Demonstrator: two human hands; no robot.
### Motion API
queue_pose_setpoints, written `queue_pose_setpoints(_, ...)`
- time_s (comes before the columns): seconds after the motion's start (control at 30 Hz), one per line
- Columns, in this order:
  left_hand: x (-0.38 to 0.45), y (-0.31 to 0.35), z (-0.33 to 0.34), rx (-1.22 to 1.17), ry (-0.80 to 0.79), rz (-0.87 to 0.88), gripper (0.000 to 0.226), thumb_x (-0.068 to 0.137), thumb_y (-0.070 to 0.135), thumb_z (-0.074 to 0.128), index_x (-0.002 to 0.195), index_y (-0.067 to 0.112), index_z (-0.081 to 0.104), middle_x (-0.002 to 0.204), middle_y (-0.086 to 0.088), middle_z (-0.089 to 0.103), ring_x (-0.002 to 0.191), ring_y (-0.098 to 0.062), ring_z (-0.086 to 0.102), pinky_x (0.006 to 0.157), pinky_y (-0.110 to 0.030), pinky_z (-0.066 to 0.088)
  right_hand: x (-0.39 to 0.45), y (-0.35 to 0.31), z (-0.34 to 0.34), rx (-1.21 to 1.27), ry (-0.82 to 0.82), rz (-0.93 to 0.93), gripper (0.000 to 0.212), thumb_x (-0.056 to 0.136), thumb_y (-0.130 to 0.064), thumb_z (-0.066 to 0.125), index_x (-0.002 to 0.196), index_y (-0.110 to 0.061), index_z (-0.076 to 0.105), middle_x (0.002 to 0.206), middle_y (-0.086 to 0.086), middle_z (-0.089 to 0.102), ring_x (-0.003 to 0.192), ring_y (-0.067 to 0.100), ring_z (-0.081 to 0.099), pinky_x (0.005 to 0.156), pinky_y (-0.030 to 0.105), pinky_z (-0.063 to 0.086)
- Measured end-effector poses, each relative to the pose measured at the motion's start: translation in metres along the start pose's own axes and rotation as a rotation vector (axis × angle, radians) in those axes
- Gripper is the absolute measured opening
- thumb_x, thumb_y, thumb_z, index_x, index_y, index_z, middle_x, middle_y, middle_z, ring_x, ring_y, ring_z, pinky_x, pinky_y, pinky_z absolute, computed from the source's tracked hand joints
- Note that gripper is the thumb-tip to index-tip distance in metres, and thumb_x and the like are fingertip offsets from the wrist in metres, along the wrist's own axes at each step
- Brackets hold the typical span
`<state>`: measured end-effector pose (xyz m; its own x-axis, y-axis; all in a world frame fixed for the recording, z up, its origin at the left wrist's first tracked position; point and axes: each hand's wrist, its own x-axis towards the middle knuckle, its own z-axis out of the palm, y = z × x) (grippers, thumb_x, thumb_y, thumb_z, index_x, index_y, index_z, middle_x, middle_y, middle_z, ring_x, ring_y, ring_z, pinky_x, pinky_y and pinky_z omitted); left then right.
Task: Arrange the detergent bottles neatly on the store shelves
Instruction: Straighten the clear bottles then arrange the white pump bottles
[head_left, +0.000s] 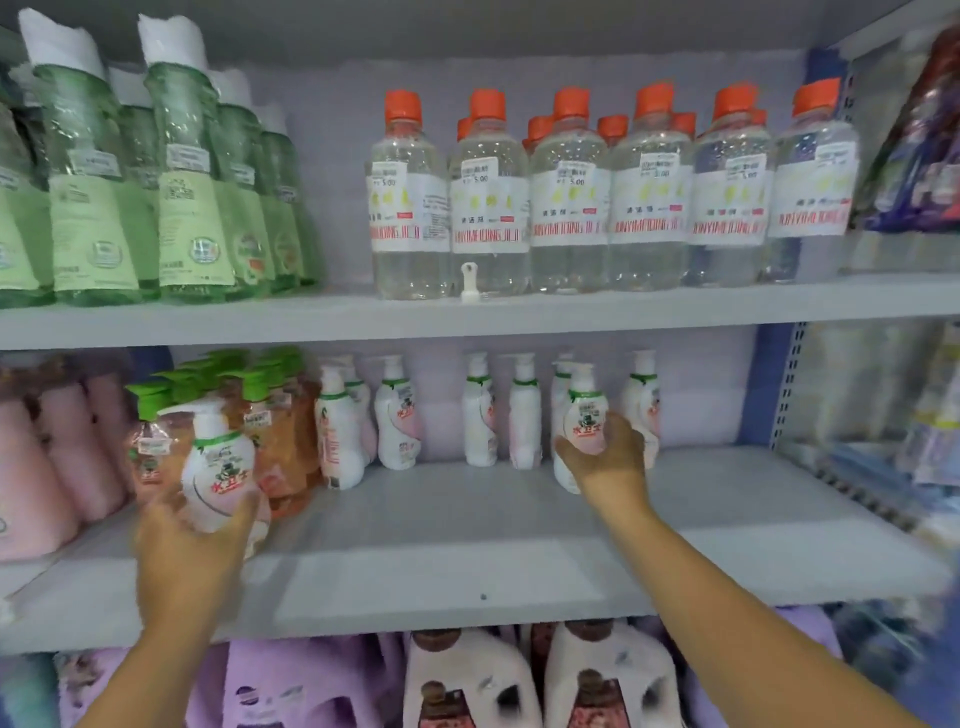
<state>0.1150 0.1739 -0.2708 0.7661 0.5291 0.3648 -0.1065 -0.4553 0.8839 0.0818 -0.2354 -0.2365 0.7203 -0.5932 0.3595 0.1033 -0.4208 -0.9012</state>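
1. I saw my left hand (195, 540) curled around the base of a white pump bottle (221, 467), holding it upright and slightly tilted over the front left of the middle shelf (467, 545).
2. My right hand (605, 457) reached further back, its fingers wrapped around a second white pump bottle (584, 415) that stood on the same shelf.
3. More white pump bottles (395, 415) stood loosely spaced in a row along the back of that shelf.
4. Orange bottles with green pumps (275, 415) crowded just behind my left hand's bottle.
5. On the shelf above, clear bottles with orange caps (566, 192) stood in a tight row, with green bottles (182, 182) to their left.
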Motion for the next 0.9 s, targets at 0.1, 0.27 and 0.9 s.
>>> queue_pose_setpoints(0.1,0.015,-0.013,0.01,0.006,-0.041,-0.04,0.064,0.071,0.057,0.083,0.117,0.035,0.045,0.121,-0.016,0.069,0.106,-0.045,0.067,0.085,-0.057,0.053,0.022,0.015,0.012,-0.072,-0.004,0.101,0.054,0.069,-0.039,0.087,0.107,-0.018,0.054,0.111,0.006,0.059,0.095,0.023,0.063,0.076,0.032,0.049)
queue_pose_setpoints(0.27,0.026,-0.038,0.049,-0.089,-0.217,0.021,0.071,0.06,0.077,0.084,0.117,0.044,0.058,0.105,0.007,0.072,0.096,-0.027,0.072,0.081,-0.059,0.061,0.032,0.036,0.024,-0.077,0.048,0.09,0.043,0.073,-0.039,0.085,0.102,-0.028,0.054,0.099,-0.009,0.067,0.096,0.02,0.069,0.081,0.033,0.052)
queue_pose_setpoints(0.9,-0.26,0.232,0.316,-0.386,-0.981,0.232,0.053,0.076,0.026,0.092,0.096,0.053,0.051,0.093,0.024,0.065,0.071,0.021,0.06,0.054,-0.002,0.042,0.039,0.115,-0.229,-0.078,0.249,0.057,0.046,0.074,-0.03,0.085,0.115,-0.026,0.065,0.115,0.005,0.062,0.101,0.02,0.067,0.093,0.047,0.057)
